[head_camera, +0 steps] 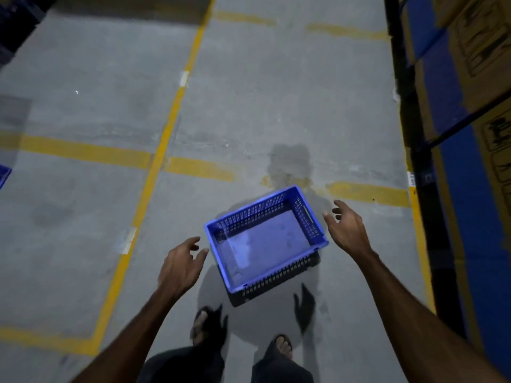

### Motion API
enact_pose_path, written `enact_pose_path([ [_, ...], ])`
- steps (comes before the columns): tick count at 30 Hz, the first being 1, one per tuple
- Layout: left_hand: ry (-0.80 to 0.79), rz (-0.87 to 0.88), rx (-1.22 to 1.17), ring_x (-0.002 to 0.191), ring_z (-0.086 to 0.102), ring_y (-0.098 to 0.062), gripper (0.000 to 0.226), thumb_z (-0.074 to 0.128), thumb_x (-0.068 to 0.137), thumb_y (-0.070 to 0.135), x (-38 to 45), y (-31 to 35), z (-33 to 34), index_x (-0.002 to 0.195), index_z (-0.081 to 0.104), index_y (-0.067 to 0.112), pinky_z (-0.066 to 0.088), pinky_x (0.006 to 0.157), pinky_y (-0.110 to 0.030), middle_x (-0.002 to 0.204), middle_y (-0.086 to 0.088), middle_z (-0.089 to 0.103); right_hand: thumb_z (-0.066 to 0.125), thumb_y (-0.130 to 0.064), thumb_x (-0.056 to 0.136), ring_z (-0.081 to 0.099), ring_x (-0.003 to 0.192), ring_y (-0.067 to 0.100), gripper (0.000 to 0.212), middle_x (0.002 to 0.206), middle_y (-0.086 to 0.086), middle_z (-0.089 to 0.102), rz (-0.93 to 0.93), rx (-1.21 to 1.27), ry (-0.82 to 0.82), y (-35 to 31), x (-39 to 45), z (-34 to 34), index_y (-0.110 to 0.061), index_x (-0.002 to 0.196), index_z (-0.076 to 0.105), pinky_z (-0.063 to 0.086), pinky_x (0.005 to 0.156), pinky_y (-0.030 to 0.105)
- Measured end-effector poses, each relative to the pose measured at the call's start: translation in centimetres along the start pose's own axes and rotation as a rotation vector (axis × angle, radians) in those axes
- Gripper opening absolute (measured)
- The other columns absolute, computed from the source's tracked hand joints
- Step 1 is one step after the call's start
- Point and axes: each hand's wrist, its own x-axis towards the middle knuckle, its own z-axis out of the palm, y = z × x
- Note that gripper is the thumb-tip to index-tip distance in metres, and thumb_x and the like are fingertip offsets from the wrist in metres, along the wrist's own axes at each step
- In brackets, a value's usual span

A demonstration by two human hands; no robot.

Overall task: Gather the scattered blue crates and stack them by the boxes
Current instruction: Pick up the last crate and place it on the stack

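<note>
A blue perforated plastic crate [265,241] sits upright and empty on the grey concrete floor, just ahead of my feet. My left hand [181,265] hovers beside its left wall, fingers spread, a small gap from the rim. My right hand [345,226] hovers off its right wall, fingers apart and curled, not touching it. Neither hand holds anything. The corner of another blue crate [4,175] shows at the far left edge.
Yellow floor lines [154,172] cross the concrete. A dark metal rack upright [412,128] with blue panels runs along the right, holding cardboard boxes [481,51]. Dark crates [13,20] fill the top left corner. My sandalled feet [282,346] stand below the crate.
</note>
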Motion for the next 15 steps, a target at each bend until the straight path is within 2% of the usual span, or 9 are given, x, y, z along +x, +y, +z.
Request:
enact_pose_path([
  [8,0.015,-0.020,-0.009,0.101,0.073,-0.021,0.047,0.062,0.099,0.044,8.1,-6.6,10.5,0.140,0.060,0.022,0.051,0.090,-0.037,0.126,0.000,0.072,0.059,-0.043,0.099,0.064,0.119,0.032,0.060,0.139,0.010,0.064,-0.001,-0.059,0.010,7.0,8.6,9.5,-0.016,0.151,0.046,0.052,0.100,0.051],
  [12,0.041,-0.046,-0.011,0.103,0.071,-0.024,0.049,0.060,0.099,0.045,13.2,-10.8,16.1,0.142,0.059,0.022,0.053,0.091,-0.040,0.128,-0.002,0.071,0.059,-0.044,0.100,0.066,0.117,0.032,0.060,0.138,0.011,0.065,-0.001,-0.100,0.001,10.3,13.3,14.3,-0.015,0.151,0.046,0.053,0.099,0.051],
  [15,0.106,-0.077,-0.003,0.115,0.066,-0.033,0.051,0.061,0.099,0.041,16.7,-13.8,20.7,0.144,0.056,0.016,0.051,0.097,-0.047,0.134,-0.010,0.067,0.056,-0.050,0.098,0.065,0.117,0.031,0.064,0.139,0.009,0.064,-0.016,-0.155,-0.005,13.0,17.2,17.8,-0.018,0.152,0.044,0.054,0.098,0.054],
])
